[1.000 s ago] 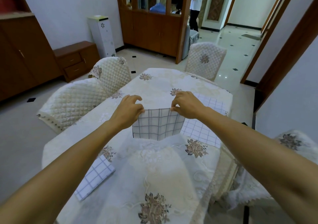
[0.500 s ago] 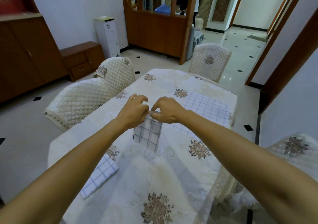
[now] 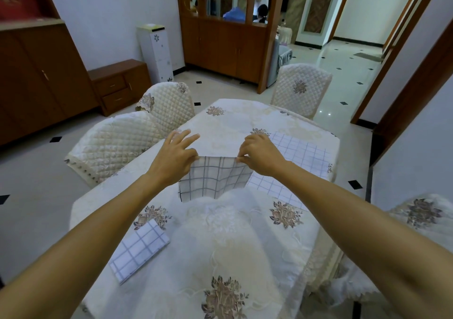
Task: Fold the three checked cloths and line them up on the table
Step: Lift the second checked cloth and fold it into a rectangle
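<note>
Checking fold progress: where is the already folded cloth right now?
Head view: the folded cloth lies flat near the table's near-left edge, just below a flower motif, well apart from the held cloth at the centre.

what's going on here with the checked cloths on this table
A person is partway through folding checked cloths at a table covered in a floral tablecloth. The left hand and right hand pinch the top corners of the held cloth, which hangs down toward the tabletop. A folded cloth already lies near the table's left edge. A flat cloth lies spread open on the right, not yet folded.
</note>
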